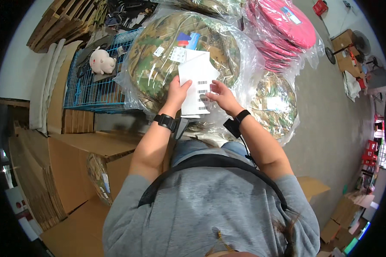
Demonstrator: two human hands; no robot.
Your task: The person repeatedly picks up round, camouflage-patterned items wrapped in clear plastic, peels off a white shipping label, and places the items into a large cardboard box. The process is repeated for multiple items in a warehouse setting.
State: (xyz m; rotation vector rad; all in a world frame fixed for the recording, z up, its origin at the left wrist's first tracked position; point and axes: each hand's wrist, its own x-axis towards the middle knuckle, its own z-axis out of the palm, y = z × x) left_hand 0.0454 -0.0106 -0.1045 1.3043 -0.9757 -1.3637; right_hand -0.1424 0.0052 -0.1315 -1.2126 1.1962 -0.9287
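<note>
The person is holding a white label sheet [198,83] with both hands over a camouflage cushion [182,55] sealed in a clear plastic bag. The left hand [176,92] is clamping the sheet's left edge between thumb and fingers. The right hand [221,96] is pinching at the sheet's right side, where several barcode stickers are showing; whether it is lifting a sticker or only steadying the sheet cannot be told.

Position of the sheet: it is sitting at the centre of the view, directly above the bagged cushion, which is extending toward 12 o'clock.

Progress, as a judgement: the labelling step appears to be in its early part. One white sticker [178,54] is already lying on the bag at 11 o'clock of the sheet. Stickers are remaining on the sheet, so peeling and applying appear still to be outstanding.

Surroundings:
- A stack of pink cushions [283,30] in plastic is lying at 2 o'clock.
- A second camouflage cushion [272,105] is resting at 3 o'clock of the hands.
- A blue wire basket [83,92] is standing at 9 o'clock, with a pale plush toy [102,61] on it.
- An open cardboard box [90,158] is sitting at 8 o'clock, a bagged camouflage item showing at its side.
</note>
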